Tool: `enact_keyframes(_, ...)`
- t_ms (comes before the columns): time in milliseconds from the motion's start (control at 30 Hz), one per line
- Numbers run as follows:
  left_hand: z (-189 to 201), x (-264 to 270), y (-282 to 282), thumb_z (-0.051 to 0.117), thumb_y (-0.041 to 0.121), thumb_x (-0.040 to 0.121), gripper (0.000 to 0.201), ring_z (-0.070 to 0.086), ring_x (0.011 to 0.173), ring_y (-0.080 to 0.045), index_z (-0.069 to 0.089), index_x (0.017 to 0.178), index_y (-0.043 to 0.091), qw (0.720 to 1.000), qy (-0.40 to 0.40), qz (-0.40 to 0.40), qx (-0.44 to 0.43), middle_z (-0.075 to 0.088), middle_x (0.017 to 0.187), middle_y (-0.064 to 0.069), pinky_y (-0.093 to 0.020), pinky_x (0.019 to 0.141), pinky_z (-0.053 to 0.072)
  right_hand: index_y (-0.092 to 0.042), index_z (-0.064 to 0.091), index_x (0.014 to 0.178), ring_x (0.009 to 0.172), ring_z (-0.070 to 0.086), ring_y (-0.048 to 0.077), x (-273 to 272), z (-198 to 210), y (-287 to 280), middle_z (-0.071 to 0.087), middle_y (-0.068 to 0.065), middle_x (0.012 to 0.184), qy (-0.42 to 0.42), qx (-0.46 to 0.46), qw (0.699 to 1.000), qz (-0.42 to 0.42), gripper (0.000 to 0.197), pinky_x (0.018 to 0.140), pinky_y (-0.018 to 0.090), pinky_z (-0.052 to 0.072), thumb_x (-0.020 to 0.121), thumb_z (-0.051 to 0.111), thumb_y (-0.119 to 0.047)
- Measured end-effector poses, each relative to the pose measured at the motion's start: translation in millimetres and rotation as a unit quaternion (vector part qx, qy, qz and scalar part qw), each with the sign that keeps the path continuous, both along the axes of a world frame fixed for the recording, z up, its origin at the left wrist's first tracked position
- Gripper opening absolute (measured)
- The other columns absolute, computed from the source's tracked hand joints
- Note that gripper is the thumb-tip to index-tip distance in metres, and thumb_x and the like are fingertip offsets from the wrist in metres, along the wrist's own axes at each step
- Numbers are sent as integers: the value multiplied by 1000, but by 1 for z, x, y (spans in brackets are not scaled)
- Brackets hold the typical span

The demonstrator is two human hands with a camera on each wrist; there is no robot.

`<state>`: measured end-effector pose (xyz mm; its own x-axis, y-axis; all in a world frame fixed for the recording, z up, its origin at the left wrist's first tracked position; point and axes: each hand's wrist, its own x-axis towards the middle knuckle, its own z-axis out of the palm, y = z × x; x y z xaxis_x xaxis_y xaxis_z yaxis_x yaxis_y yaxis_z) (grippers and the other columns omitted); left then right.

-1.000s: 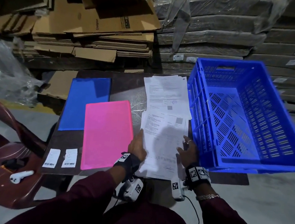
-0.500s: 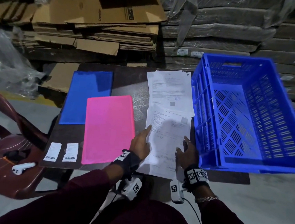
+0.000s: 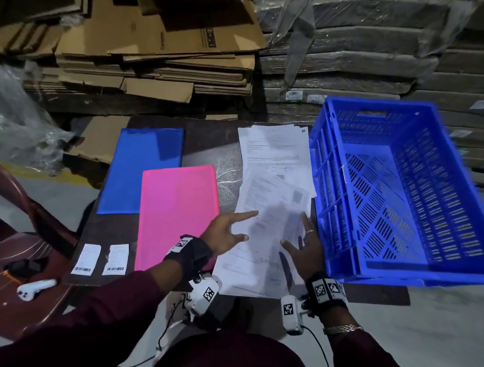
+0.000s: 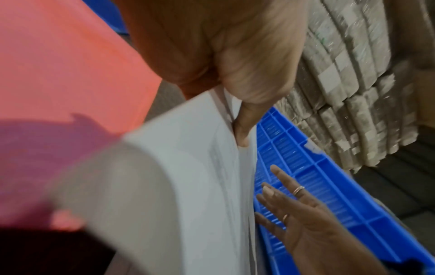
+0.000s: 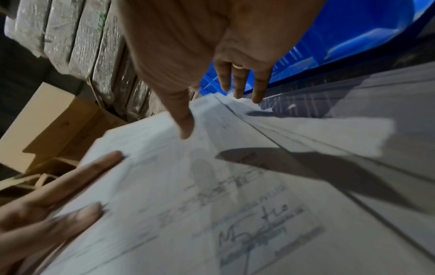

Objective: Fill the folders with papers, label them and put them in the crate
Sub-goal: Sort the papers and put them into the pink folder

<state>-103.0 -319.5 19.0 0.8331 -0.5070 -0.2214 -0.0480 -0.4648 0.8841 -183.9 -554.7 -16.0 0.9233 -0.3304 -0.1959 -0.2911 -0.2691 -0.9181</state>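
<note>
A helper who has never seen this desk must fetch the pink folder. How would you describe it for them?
Find the big blue crate at the right end of the dark table. Left of it lie loose white papers, and left of those the pink folder lies flat and closed. It lies nearer than the blue folder, covering its corner, and alone is pink.

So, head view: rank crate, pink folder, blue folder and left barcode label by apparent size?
1. crate.
2. pink folder and blue folder, alike; pink is nearer and overlaps blue, so unranked.
3. left barcode label.
</note>
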Motion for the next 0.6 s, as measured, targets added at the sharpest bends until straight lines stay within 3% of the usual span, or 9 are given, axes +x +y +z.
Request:
enact_keyframes(100,30,-3,13,74,6,83,60,42,135,0,57,135,30,998,-22,-15,-62,54,140,13,-30,118,28,-43,26,151,149,19,9,3,16,-2,17,-16,162,-35,-21,999,29,98,115,49,36,73,84,-40)
enact_keyframes(200,57,-9,27,75,6,83,53,49,131,-8,62,131,24,993,-35,13,-110,59,135,10,-48,116,31,-45,26,151,149,13,4,7,30,-1,16,-16,162,-80,-28,996,13,101,117,51,30,70,86,-40)
enact_keyframes(267,67,-11,35,75,4,82,50,51,124,-12,64,128,21,989,-14,46,-141,61,133,9,-61,105,37,-42,27,151,143,32,4,8,44,4,31,-15,157,-111,45,993,7,100,111,48,41,72,88,-29)
enact_keyframes(333,71,-11,37,76,3,81,50,54,117,-20,65,127,19,985,3,60,-161,63,132,7,-68,96,37,-33,24,153,134,41,-7,10,60,9,39,-26,148,-140,82,987,19,100,106,32,46,76,84,-9)
enact_keyframes(367,72,-11,35,77,2,80,50,54,112,-24,65,127,18,984,8,65,-167,63,131,6,-71,95,35,-30,21,154,136,37,-9,13,67,12,36,-33,147,-153,55,986,32,103,110,23,39,76,83,-6)
enact_keyframes(467,76,-6,29,79,-3,74,55,56,125,-13,66,124,15,979,-8,88,-184,64,129,7,-51,113,35,-30,14,156,138,31,-10,20,88,21,33,-46,141,-196,39,978,64,110,111,12,30,74,82,-2)
enact_keyframes(533,80,1,27,79,-6,73,59,50,131,-7,64,127,14,977,-28,98,-189,63,131,9,-37,115,34,-29,16,156,130,49,1,23,97,19,49,-27,142,-219,26,973,73,105,106,24,43,77,80,-1)
enact_keyframes(567,84,3,27,79,-6,74,61,48,132,-7,62,129,15,977,-39,92,-186,62,133,9,-35,115,33,-30,18,156,105,67,13,25,99,16,63,-8,132,-227,1,971,79,101,89,32,55,80,80,-6)
enact_keyframes(600,89,6,27,78,-6,74,62,46,134,-6,61,130,15,978,-51,80,-184,60,134,9,-34,115,32,-31,21,155,69,67,20,25,105,12,70,4,118,-237,-33,967,92,95,64,36,59,82,80,-13)
